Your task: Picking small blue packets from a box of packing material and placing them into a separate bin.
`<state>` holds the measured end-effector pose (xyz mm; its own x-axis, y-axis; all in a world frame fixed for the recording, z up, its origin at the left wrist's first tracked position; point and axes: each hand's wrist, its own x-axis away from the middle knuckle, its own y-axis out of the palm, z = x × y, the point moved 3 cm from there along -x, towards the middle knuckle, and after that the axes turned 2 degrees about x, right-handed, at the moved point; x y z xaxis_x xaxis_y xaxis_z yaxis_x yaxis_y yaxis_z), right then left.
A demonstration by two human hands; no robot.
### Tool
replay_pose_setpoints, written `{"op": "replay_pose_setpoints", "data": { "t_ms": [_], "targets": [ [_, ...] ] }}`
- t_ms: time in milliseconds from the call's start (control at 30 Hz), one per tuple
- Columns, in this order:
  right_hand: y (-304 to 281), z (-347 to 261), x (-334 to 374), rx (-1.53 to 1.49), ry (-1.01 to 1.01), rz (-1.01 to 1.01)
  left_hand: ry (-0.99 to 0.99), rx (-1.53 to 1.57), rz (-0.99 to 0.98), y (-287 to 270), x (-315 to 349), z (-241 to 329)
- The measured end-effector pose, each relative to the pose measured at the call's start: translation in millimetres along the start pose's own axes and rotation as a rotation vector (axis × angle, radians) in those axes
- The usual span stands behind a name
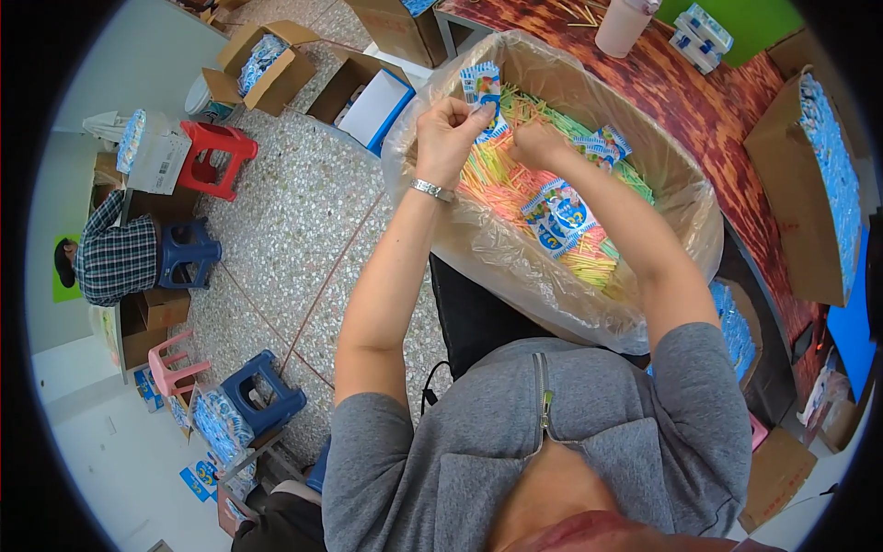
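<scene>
Blue-and-white film is wrapping a slim packet (481,85), which the left hand (448,136) is grasping near its closer end, the thumb pressing on its face and the far end projecting past the fingers; the right hand (538,144) is hovering just beside it, its fingers curling inward above the coloured sticks (501,178); whether those fingers are pinching a stick I cannot tell, since the hand itself is hiding their tips.

What seems to matter most is the narrow gap between the two hands: the packet is lying to the left of the right hand and a little farther from the body, its long axis running mostly away from the person; the left hand, already touching it, is the nearer one, while the right hand is sitting close to its near end.

Below both hands, the sticks are filling a large carton lined with clear plastic (552,304), and they are pointing in various directions; more packets (561,218) are resting on them to the right of centre, under the right forearm's inner side, and another packet (604,145) is lying just past the right wrist; a metal bracelet (431,189) is circling the left wrist; beyond the carton, a pale pink bottle (625,26) is standing on a red-brown patterned table (704,115).
</scene>
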<state>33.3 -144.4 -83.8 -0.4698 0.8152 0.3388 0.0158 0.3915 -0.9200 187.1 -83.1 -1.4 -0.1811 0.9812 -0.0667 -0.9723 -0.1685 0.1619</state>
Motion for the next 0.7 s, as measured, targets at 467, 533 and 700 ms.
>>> {"op": "replay_pose_setpoints", "data": {
  "t_ms": [467,533,700],
  "targets": [
    [12.9,-20.3,-11.9,0.171,0.050,-0.265,-0.007,-0.037,-0.010,-1.0,-3.1,-7.4],
    [11.0,-16.7,-10.6,0.168,-0.005,-0.297,-0.014,-0.040,-0.007,-2.1,-2.3,-8.5],
    [-19.4,4.7,15.6,-0.251,-0.113,-0.281,-0.022,0.034,0.020,-1.6,-7.8,-8.5]
  ]
}}
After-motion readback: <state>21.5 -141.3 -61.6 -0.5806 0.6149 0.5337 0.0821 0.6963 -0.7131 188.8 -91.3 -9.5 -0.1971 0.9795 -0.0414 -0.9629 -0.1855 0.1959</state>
